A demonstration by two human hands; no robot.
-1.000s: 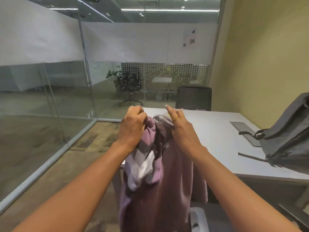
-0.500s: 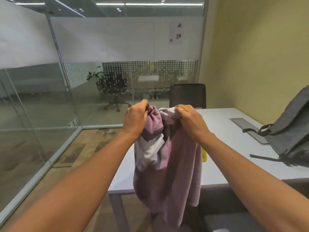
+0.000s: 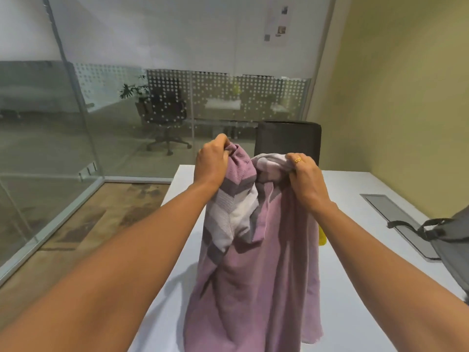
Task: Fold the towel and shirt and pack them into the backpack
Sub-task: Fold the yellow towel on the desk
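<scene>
- The towel (image 3: 256, 262) hangs bunched in the air over the white table (image 3: 355, 288), pinched at its top edge by both hands; its lower hem runs out of view at 6 o'clock.
- Risk, as I judge it: the cloth is gathered rather than spread, so neither hand may hold a true corner, and a fold begun now would come out crooked.
- The free hem could also snag the table edge or sweep the yellow object (image 3: 322, 237) half hidden behind it at 3 o'clock.
- The left hand (image 3: 212, 163) is raised, knuckles up, fingers curled tight on the striped band.
- The right hand (image 3: 307, 181), wearing a ring, grips a fistful beside it, wrist bent down.
- Both forearms reach forward, nearly level.
- The backpack (image 3: 449, 240) sits at 3 o'clock, well apart.
- No shirt is visible.
</scene>
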